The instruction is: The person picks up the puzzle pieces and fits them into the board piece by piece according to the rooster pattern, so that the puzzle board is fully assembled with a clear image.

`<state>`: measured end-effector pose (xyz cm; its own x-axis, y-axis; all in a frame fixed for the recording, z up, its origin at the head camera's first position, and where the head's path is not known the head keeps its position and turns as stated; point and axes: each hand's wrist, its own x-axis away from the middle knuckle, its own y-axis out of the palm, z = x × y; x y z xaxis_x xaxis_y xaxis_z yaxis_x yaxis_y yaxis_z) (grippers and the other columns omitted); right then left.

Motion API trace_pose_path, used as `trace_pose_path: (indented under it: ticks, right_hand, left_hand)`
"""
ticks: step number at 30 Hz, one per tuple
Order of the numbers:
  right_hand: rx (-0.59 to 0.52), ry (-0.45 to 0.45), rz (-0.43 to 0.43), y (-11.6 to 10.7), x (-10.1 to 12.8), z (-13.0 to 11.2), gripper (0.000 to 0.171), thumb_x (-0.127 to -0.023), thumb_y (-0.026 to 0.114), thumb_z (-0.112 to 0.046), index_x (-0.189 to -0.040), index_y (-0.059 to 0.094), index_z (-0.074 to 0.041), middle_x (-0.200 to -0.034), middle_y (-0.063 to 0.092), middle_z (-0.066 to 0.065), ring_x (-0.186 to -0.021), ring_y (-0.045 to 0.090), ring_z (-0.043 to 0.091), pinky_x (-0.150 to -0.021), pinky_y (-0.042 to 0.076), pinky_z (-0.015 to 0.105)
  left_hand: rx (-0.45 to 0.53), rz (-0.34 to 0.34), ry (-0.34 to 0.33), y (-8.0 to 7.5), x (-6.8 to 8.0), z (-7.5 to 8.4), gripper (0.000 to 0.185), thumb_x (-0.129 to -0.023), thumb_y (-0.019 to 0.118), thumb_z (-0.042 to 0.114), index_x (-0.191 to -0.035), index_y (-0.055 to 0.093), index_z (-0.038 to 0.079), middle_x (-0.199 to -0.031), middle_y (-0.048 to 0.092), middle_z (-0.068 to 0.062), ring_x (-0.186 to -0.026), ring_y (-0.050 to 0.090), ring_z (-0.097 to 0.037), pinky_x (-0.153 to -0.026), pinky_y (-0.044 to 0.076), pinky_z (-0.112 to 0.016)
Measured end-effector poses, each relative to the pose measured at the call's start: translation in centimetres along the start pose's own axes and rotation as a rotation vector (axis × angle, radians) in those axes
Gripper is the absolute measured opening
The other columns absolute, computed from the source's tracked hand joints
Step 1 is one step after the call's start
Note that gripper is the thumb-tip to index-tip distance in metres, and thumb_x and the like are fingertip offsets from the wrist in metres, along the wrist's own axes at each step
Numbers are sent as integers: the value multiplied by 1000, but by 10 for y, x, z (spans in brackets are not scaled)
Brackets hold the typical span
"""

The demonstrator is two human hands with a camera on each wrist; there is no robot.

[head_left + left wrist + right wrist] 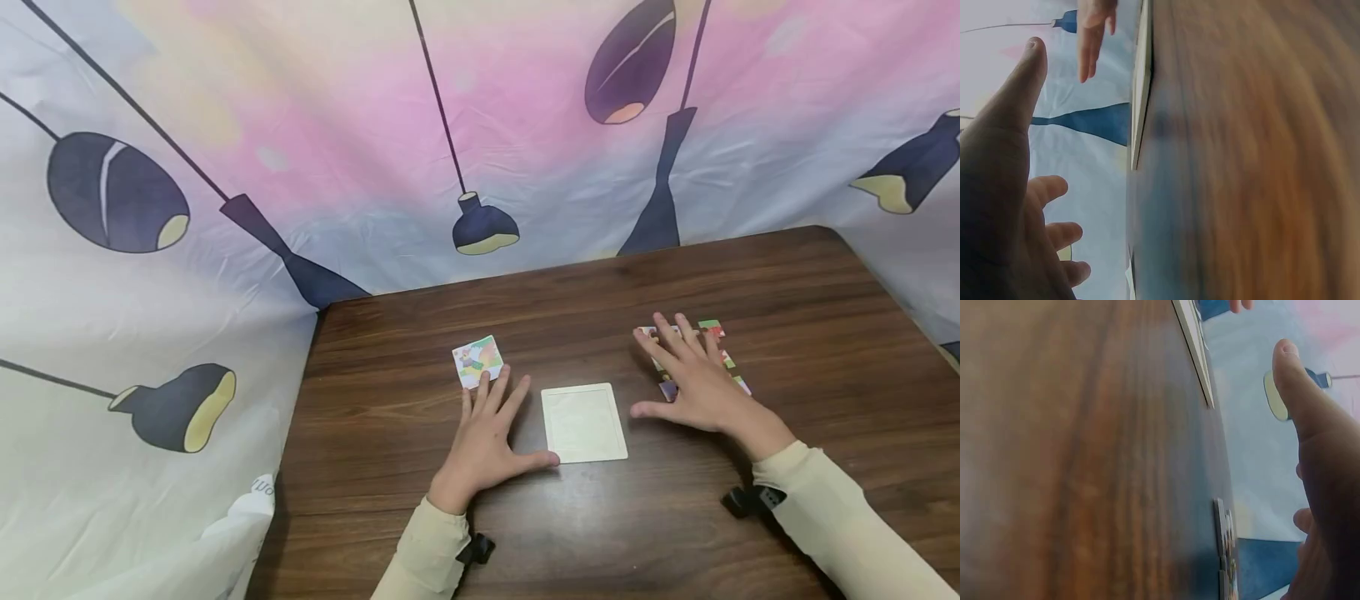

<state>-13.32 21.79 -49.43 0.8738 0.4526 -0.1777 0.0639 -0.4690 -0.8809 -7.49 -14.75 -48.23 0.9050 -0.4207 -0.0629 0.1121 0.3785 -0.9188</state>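
My left hand (pixel 483 442) hovers over the table with fingers spread, holding nothing. Its fingertips overlap the lower edge of a small picture card (pixel 477 358) in the head view, and its thumb reaches the near left corner of a pale square tray (pixel 585 423). To the right, my right hand (pixel 697 387) is also spread and holds nothing. Beneath it lie several colourful puzzle pieces (pixel 711 327), partly hidden by the fingers. The right wrist view shows these pieces (pixel 1221 528) edge-on and flat on the table, with the hand raised above the surface.
The dark wooden table (pixel 390 442) runs back to a hanging cloth (pixel 360 125) printed with lamps, which also covers the left side. Black wrist cameras (pixel 476 550) are strapped at both sleeves.
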Motion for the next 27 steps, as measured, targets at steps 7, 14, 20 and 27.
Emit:
trace_pose_path:
  ticks: [7,14,20,27]
  right_hand:
    - [-49,34,9,0,-9,12,111,-82,84,-61,-169,30,-18,-173,14,27,-158,4,55,-114,-3,84]
    - [-110,94,-37,-4,-22,24,108,-87,82,-57,-170,25,-18,-174,9,25,-159,-4,52,-115,-6,82]
    - [-158,125,-16,-8,-28,35,88,-99,74,-43,-168,30,-11,-172,11,29,-158,-6,54,-115,-5,83]
    - [-182,157,-5,-11,-33,42,64,-106,66,-30,-158,45,0,-169,15,36,-156,-7,57,-112,-5,86]
  left_hand:
    - [116,11,1,8,-2,2,115,-80,81,69,-168,31,16,-174,20,-19,-160,11,-47,-124,10,-71]
    - [222,3,9,16,-1,3,113,-82,83,65,-168,31,16,-175,19,-17,-161,9,-43,-127,10,-65]
    - [327,-33,17,23,-2,0,114,-81,87,59,-169,29,15,-175,20,-15,-162,9,-34,-129,11,-59]
    - [304,-65,36,28,-6,-6,116,-80,90,55,-168,29,11,-174,21,-15,-163,9,-30,-130,11,-54]
